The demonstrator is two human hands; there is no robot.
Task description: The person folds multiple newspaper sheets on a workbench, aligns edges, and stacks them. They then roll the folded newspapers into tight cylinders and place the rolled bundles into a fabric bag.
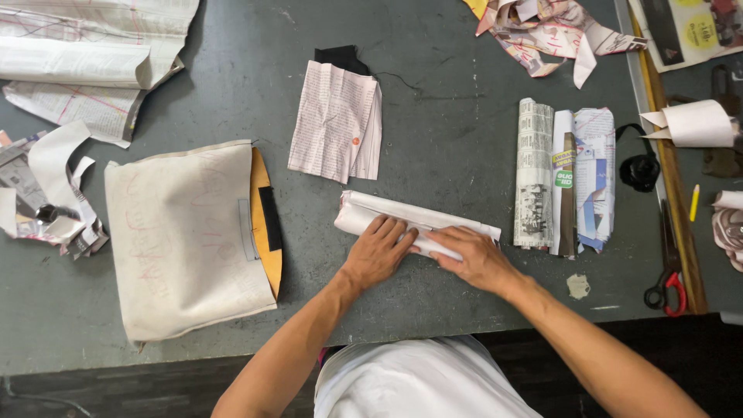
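Both hands press flat on a rolled newspaper bundle [418,220] lying near the front edge of the dark grey table [449,139]. Left hand [379,251] lies palm down on the roll's middle, fingers spread and extended, not curled around it. Right hand [474,257] is just beside it, fingers flat on the roll's right part, also pressing rather than gripping (fingertips of the two hands nearly meet). Right of the roll, close by, several finished paper rolls [565,179] lie side by side. Beyond the roll sits a folded newsprint sheet [337,120]. Left, a cream cloth bag [186,240]. Red-handled scissors [667,279] at far right.
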